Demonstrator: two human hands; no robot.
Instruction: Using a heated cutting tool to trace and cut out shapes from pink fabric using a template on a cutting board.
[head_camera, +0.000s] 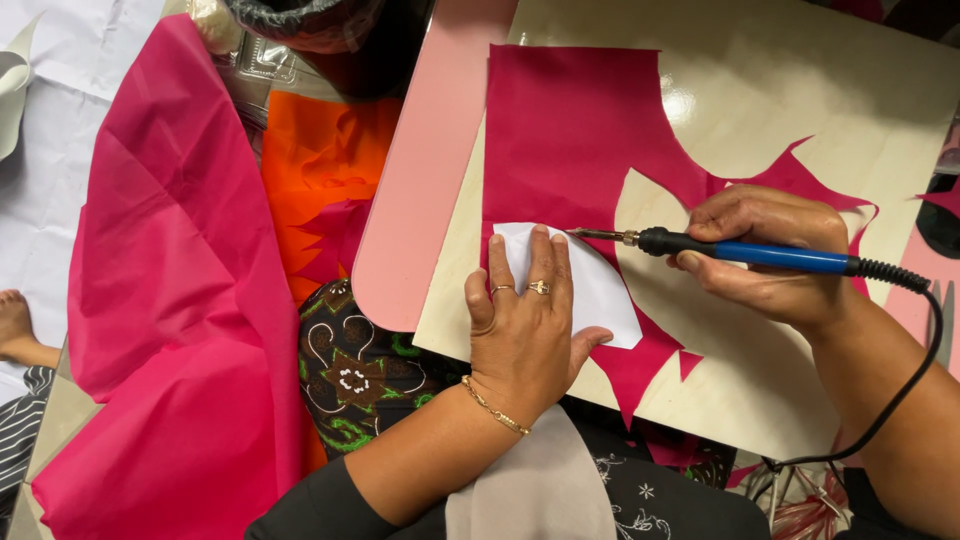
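Both hands busy: left hand (525, 325) flat on white paper template (590, 285), right hand (770, 255) clenched around blue-handled hot cutter (760, 253).

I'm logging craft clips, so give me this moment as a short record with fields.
left hand: pressed flat on a white paper template
right hand: grips a blue-handled hot cutting tool, tip at the template's upper edge
work piece: magenta fabric, partly cut away
surface: pale wooden board on a pink table
nearby: loose magenta cloth, orange fabric
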